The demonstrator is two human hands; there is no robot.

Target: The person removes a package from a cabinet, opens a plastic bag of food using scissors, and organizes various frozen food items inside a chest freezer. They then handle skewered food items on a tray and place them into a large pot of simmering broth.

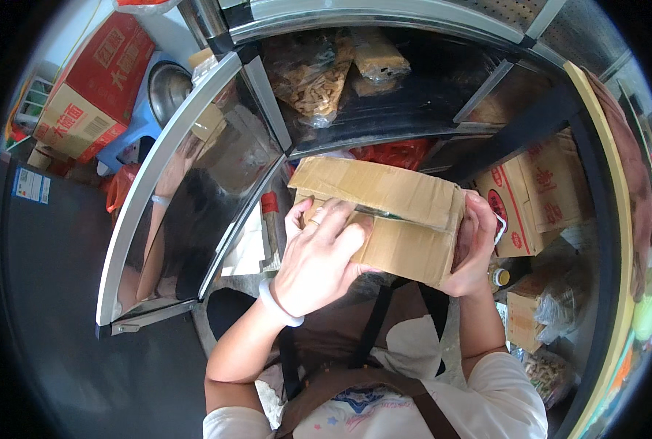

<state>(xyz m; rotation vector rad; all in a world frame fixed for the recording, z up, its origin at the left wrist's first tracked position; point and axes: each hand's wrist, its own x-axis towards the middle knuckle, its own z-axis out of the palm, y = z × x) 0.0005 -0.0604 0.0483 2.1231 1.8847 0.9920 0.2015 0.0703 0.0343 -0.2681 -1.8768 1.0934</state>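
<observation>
Cardboard box (395,186) in hands (315,256), open framed door (201,208) leftward.

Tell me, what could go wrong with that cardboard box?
The cardboard box has a gap between its flaps, so anything inside might slip out if it tips. The left hand has fingers at that gap, so a cardboard edge could scratch them. The right hand holds the other end; if it slips, the box may drop.

Both hands (313,257) (475,245) hold a brown cardboard box (405,245).
</observation>
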